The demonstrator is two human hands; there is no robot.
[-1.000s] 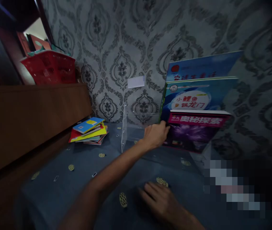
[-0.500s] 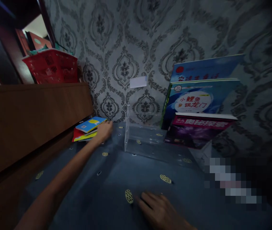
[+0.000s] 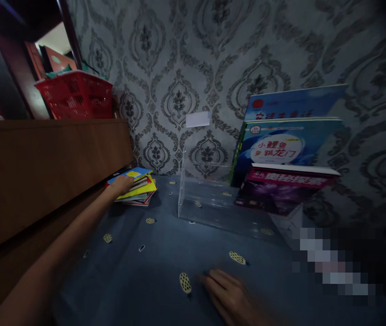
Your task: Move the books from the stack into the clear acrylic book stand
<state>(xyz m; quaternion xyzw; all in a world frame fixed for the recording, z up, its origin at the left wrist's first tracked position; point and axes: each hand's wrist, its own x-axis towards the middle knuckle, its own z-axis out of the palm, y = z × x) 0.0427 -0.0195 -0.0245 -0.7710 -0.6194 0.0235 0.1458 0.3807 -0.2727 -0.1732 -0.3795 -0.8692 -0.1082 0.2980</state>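
At the near edge, right hand: around half past five, my right hand [image 3: 229,292] is low at the tablecloth, fingers loosely bent, with nothing seen in its hold; the palm is hidden from me.

Tablecloth: dark blue with yellow oval prints, the tablecloth [image 3: 166,267] runs under the rack and the stack. A dragged sleeve or book could ruck it and shift both.

Left hand: between eight and nine, my left hand [image 3: 123,184] is on the near side of the blue book [image 3: 139,172]. I cannot tell whether thumb and fingers are clamped on it or only laid against it.

Blue book: on top of the pile. If I pinched too thin an edge, it could slip; if I caught two edges, the one underneath would come along.

Stack: the book stack [image 3: 143,190] sits unevenly, its edges fanned, so a sideways tug could spill it.

Transparent rack: from six round towards four, the transparent rack [image 3: 181,190] is hard to see against cloth and wall; a book could knock its side panel through misjudged clearance.

Purple book: just past three, the purple book [image 3: 281,190] leans back; a bump could topple it.

Teal book: just before three, the teal book [image 3: 277,142] stands behind it.

Tall blue book: at two, the tall blue book [image 3: 298,103] is furthest back.
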